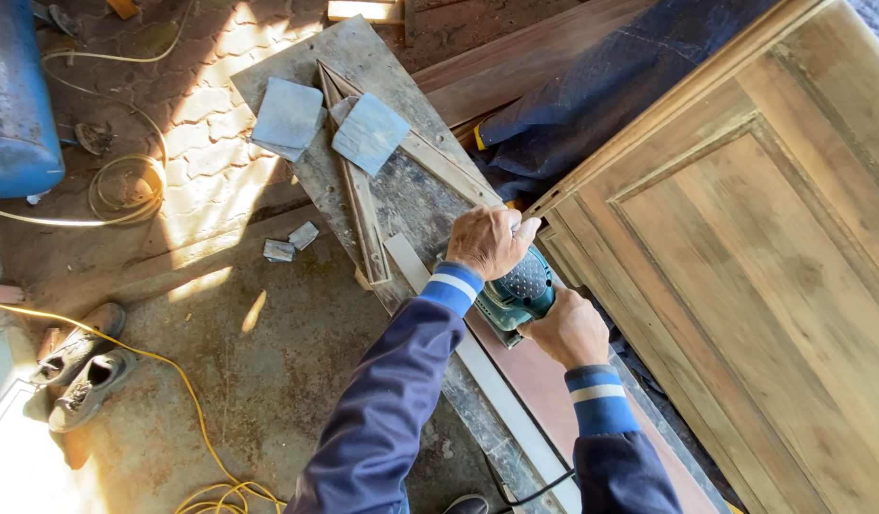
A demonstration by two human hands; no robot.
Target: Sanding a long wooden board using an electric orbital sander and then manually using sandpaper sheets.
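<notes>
A teal electric hand sander point(518, 293) sits on a worn workbench board point(413, 195), close to the edge of a large panelled wooden door point(744, 247). My left hand point(489, 240) grips the front top of the sander. My right hand point(571, 330) holds its rear handle. Both arms are in blue sleeves with striped cuffs. The sander's pad and whatever lies beneath it are hidden by my hands. A pale wooden strip point(478, 366) runs along the bench under my arms.
Two grey sandpaper sheets point(289, 116) point(369, 133) and thin wood battens point(361, 214) lie on the bench's far end. A yellow cable point(125, 181) coils on the floor; a pair of shoes point(82, 366) lies at left. A blue tank point(19, 95) stands far left; a dark tarpaulin point(601, 86) behind the door.
</notes>
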